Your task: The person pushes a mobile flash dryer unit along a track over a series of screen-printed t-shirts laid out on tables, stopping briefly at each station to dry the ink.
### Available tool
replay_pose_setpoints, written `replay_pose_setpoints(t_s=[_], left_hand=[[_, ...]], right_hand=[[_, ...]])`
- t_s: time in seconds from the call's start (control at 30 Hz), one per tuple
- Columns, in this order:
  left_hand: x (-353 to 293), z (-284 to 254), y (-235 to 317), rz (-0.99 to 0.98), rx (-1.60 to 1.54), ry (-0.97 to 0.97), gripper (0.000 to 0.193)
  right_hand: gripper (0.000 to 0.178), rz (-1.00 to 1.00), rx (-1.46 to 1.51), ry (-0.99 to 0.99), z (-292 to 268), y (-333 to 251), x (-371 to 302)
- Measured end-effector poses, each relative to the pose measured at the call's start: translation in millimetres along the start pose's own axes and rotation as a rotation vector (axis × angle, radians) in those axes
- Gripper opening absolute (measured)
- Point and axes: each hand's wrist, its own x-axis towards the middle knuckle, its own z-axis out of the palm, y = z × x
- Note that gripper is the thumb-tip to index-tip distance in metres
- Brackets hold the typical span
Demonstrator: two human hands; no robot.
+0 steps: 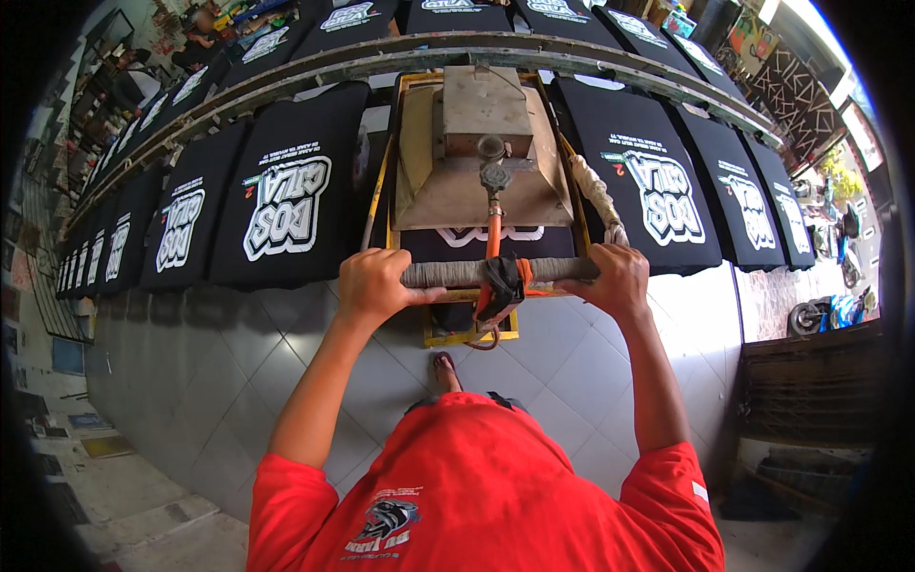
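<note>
I have the left hand [375,284] and right hand [615,279] curled firmly round opposite ends of the cord-wrapped bar [438,275], thumbs pointing inward. Between them, a black bundle [500,291] sits mid-bar, and an orange pipe [494,234] rises in front of the metal hood [419,195]. From my remote view that hood, just beyond the bar, blocks most of one black shirt. Printed shirts [315,124] flank it on both sides; a long rail [286,76] crosses behind. Both forearms reach forward, elbows out.
</note>
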Motion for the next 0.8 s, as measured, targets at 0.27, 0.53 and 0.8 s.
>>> replay_pose_setpoints(t_s=[0.27,0.53,0.8], left_hand=[[2,3,-6,-0.014,0.002,-0.039,0.068],[2,0,-7,-0.035,0.021,-0.052,0.068],[1,6,-12,-0.031,0.022,-0.038,0.069]], right_hand=[[0.064,0.037,-0.009,-0.049,2,2,4],[0.065,0.016,-0.005,-0.016,2,-2,6],[0.064,-0.007,-0.016,0.030,2,-1,5]])
